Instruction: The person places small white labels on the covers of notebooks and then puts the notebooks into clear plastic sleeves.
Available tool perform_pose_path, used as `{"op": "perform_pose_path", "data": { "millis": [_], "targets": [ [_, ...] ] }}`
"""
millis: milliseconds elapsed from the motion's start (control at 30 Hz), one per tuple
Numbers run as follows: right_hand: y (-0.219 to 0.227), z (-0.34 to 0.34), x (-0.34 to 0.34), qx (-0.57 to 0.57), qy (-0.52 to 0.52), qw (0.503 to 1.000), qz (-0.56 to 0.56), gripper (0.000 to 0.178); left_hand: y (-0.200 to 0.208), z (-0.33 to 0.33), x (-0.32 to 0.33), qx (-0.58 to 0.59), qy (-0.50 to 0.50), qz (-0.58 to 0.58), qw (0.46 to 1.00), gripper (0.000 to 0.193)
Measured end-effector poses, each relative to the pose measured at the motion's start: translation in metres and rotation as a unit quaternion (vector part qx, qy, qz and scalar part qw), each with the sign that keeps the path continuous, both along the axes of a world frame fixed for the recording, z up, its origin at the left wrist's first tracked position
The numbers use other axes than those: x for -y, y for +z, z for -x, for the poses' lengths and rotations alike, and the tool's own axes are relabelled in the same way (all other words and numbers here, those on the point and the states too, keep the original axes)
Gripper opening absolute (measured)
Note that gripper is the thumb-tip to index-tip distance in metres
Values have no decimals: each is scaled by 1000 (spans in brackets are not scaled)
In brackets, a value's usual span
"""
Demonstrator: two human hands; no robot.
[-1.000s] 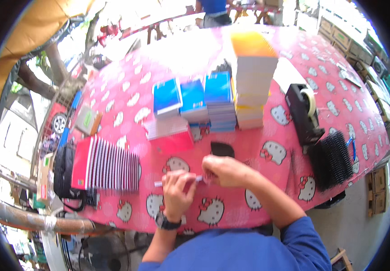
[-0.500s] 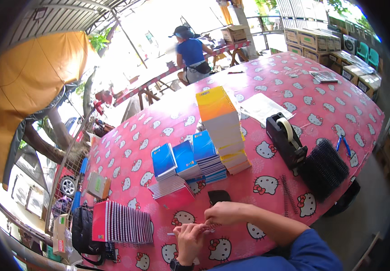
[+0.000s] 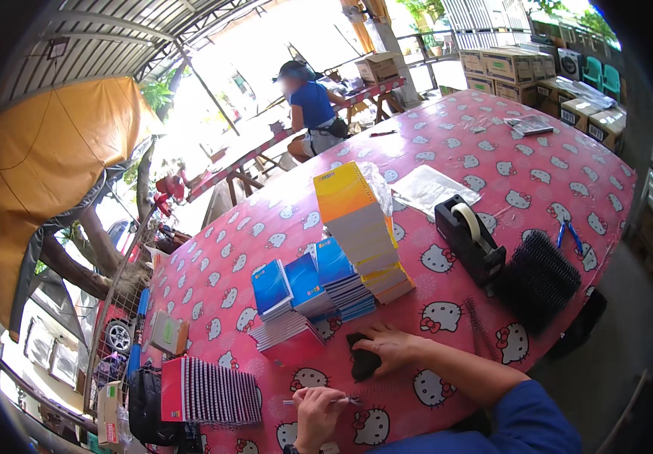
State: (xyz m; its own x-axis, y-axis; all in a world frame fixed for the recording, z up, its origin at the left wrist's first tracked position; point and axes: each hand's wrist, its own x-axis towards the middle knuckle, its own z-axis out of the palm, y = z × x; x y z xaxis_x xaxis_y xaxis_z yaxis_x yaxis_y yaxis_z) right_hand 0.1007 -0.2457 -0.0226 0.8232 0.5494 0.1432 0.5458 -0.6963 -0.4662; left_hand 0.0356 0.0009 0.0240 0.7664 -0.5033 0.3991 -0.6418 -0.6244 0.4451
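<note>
Near the front edge of the table, my left hand [image 3: 320, 412] is closed around a thin pale rod [image 3: 288, 402] that sticks out on both sides of the fist. A fine dark wire coil seems to trail off from its right end; it is too small to make out surely. My right hand [image 3: 393, 346] lies on a black wedge-shaped object [image 3: 364, 359], thumb and fingers curled about its right side. Just beyond stand stacks of blue-covered spiral notebooks [image 3: 305, 281] and a taller stack of yellow-orange ones [image 3: 344, 193].
Red-covered spiral notebooks [image 3: 209, 391] stand in a row at the left, beside a black bag [image 3: 148, 405]. To the right are a tape dispenser [image 3: 468, 238], a pile of black wire coils [image 3: 538, 284], loose coils [image 3: 480, 327] and blue pliers [image 3: 570, 236]. Another person [image 3: 313, 110] sits at a far table.
My right hand has left my left hand and moved up to the black wedge-shaped object, now gripping it. My left hand stays low with the rod. The view has shifted slightly.
</note>
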Motion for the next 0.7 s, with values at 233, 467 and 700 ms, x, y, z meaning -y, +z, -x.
{"op": "perform_pose_path", "data": {
  "millis": [233,467,700],
  "targets": [
    [8,5,-7,28,-9,999,-25,67,2,5,1,7,8,13,1000,23],
    [26,0,5,-195,26,962,-188,59,-3,1,-12,66,55,-8,996,16],
    [29,12,-6,-259,104,935,-219,52,-14,-7,-1,67,100,15,993,12]
  ]
}}
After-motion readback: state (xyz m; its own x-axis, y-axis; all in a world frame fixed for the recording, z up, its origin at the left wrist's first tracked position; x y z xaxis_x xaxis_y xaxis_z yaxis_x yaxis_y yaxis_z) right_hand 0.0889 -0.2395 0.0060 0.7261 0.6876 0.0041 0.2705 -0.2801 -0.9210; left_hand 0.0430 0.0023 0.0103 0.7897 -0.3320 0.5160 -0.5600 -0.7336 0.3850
